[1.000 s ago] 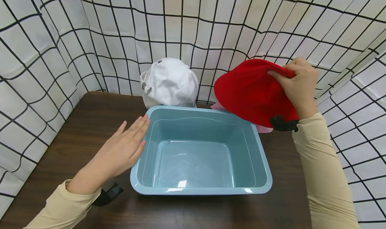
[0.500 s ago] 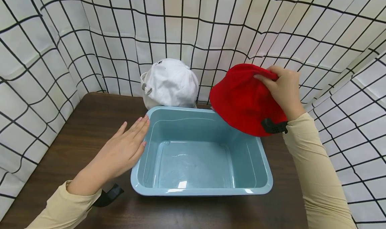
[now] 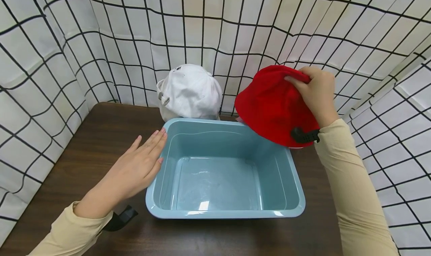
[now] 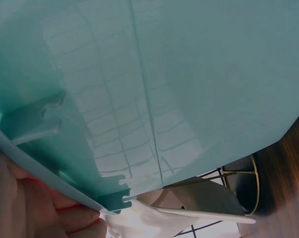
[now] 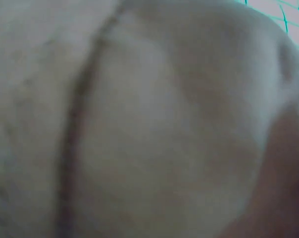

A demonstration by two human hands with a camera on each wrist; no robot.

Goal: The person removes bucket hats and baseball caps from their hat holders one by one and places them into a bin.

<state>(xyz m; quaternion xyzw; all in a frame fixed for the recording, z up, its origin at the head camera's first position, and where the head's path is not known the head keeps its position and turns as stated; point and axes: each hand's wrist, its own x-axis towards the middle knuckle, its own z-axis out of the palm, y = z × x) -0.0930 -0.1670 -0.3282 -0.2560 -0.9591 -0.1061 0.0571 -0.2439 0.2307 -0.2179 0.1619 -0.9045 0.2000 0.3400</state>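
Observation:
My right hand [image 3: 316, 93] pinches a soft red hat [image 3: 274, 104] by its upper right edge, thumb on the near side. The hat hangs over the back right corner of a light blue plastic basin [image 3: 222, 214]. Pale, blurred fabric [image 5: 154, 124] with a dark seam fills most of the right wrist view. My left hand [image 3: 138, 166] lies with straight fingers along the basin's left rim. From below, the left wrist view shows the basin's outer wall [image 4: 228, 74] and the fingers [image 4: 65, 213] at its rim.
A white baseball cap [image 3: 193, 93] stands behind the basin, against the grid-patterned white backdrop [image 3: 215, 31]. A bit of pink fabric [image 3: 239, 119] peeks out beneath the red hat. Everything stands on a dark wooden table [image 3: 111, 136].
My right hand has moved left with the red hat, then slightly up over the last half second. The left hand and the basin have stayed in place.

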